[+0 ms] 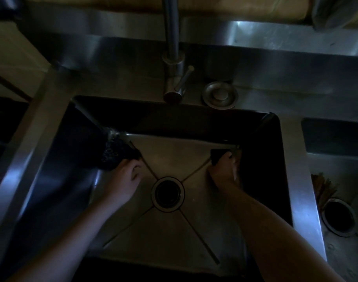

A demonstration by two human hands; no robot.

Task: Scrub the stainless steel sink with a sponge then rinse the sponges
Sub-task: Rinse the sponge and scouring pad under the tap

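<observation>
Both my hands are down in the stainless steel sink [170, 237], seen dimly from above. My left hand [124, 180] grips a dark, rough scouring pad [118, 154] against the far left corner of the basin floor. My right hand [225, 171] holds a dark flat sponge [216, 155] pressed near the far right corner, fingers curled over it. The round drain [167, 193] lies between my two hands.
A tall tap [172, 43] with a side lever rises behind the basin, and a round metal cap [219, 95] sits beside it. A second basin on the right has its own drain [339, 217] and some brownish debris [322, 188].
</observation>
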